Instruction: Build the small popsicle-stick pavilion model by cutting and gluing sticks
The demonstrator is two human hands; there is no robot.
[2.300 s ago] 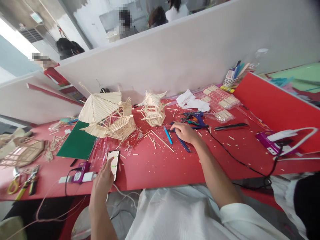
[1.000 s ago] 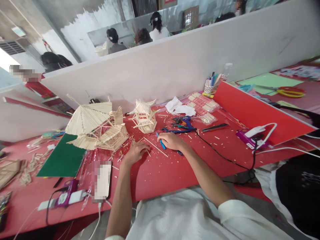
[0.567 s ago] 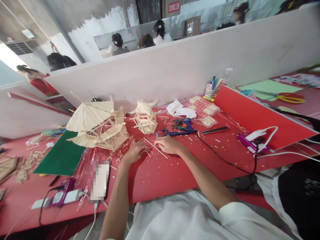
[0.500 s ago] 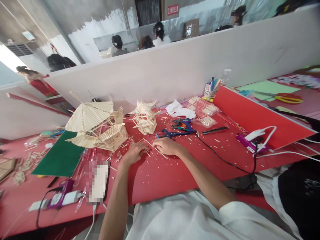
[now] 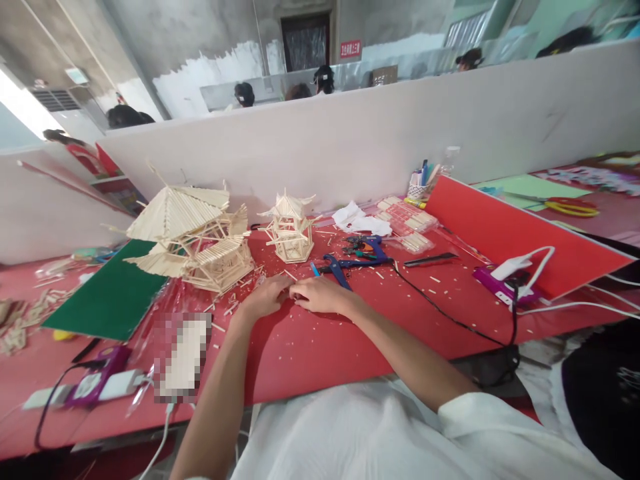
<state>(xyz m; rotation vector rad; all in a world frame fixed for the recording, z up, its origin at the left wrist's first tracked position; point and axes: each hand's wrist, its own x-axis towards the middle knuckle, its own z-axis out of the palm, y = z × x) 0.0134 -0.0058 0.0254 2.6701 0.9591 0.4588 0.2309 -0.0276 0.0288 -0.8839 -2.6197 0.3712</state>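
My left hand and my right hand meet at the fingertips on the red table. Their fingers are curled inward, and whatever lies between them is hidden. A short end of a thin wooden stick shows just beyond the fingertips. Behind my right hand lies a blue glue gun. A small pavilion model of pale wooden sticks stands beyond both hands. The larger stick pavilion, with its wide roof, stands to the left of it.
Stick scraps litter the red tabletop. A phone, green board and power strip lie left. Rightward are a black-handled tool, bundled sticks, a red board and another power strip. A white partition stands behind.
My hands have come together, the right one moving left. The loose sticks that showed beneath them are now mostly out of sight. The camera view has shifted slightly.
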